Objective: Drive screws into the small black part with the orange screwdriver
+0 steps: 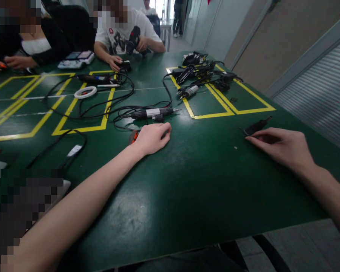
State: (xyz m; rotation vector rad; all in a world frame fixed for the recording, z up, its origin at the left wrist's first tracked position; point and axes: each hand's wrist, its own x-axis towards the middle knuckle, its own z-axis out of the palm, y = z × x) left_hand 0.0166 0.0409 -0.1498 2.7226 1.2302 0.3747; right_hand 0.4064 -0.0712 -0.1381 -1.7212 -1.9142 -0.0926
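Note:
My left hand (pixel 155 139) rests on the green table with its fingers curled in, and nothing shows in it. Just beyond it lies a black and silver electric screwdriver (pixel 153 113) with its cord; a small black piece (pixel 158 118) is beside the tool. An orange and black object (pixel 133 137) is partly hidden behind my left wrist. At the right, my right hand (pixel 285 145) pinches a dark tapered object with a thin tip (pixel 256 127) between thumb and fingers. That object is blurred, so its kind is unclear.
Yellow tape (pixel 215 115) marks rectangles on the green table (pixel 181 196). Black tools and cables (pixel 198 70) pile up at the back right. A white ring (pixel 85 92) lies among cords at left. Across the table, a person (pixel 130 34) holds a black power tool (pixel 133 39); another person sits left.

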